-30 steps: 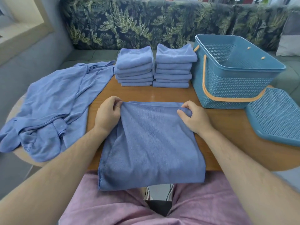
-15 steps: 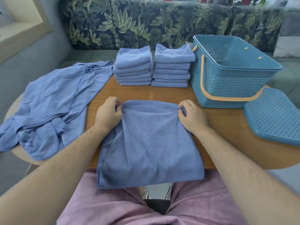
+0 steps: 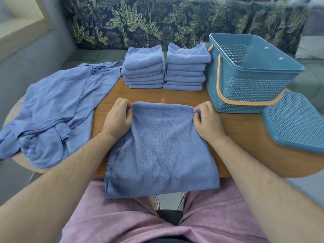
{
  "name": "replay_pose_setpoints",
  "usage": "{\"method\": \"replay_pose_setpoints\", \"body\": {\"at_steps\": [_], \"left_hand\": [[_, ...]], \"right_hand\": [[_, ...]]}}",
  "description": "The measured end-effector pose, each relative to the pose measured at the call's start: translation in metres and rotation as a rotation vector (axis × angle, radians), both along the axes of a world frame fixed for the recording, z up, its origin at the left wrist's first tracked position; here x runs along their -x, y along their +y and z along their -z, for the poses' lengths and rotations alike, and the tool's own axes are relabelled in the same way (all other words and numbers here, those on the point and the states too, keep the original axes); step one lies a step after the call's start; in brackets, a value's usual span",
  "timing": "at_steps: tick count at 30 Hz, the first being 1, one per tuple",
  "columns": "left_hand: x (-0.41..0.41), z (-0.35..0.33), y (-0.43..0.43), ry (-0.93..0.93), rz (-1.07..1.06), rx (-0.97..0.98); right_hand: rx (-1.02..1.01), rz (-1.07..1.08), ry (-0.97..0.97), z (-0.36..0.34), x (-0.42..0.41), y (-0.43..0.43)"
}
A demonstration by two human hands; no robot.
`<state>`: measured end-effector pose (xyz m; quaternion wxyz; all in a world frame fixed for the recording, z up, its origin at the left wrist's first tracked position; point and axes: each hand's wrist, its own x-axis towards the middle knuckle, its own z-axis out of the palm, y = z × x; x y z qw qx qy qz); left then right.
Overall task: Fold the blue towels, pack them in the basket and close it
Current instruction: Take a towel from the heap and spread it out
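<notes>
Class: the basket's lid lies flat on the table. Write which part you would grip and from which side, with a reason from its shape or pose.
Grip the lid by its solid rim along the near edge, coming from the front with the right hand. Its flat perforated face gives no hold, and the basket crowds its far corner.

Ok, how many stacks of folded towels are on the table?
2. The left stack and right stack stand side by side at the far edge, left of the open basket; none seems hidden.
</notes>
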<state>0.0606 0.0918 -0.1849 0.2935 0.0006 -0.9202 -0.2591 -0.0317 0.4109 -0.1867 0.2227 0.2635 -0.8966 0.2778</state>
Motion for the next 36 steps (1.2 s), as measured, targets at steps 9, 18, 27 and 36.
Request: {"method": "replay_pose_setpoints", "body": {"at_steps": [9,18,27,36], "left_hand": [[-0.002,-0.003,0.002,0.013,0.005,-0.044],[0.002,0.001,-0.001,0.017,-0.039,0.075],[0.007,0.006,-0.004,-0.089,-0.097,-0.059],[0.008,0.001,-0.002,-0.148,-0.072,-0.001]], "right_hand": [[-0.014,0.027,0.080,0.001,0.002,0.003],[-0.033,-0.053,0.058,-0.001,0.004,0.002],[0.009,-0.024,-0.086,0.001,0.005,0.001],[-0.128,0.008,-0.051,-0.001,0.006,0.000]]}}
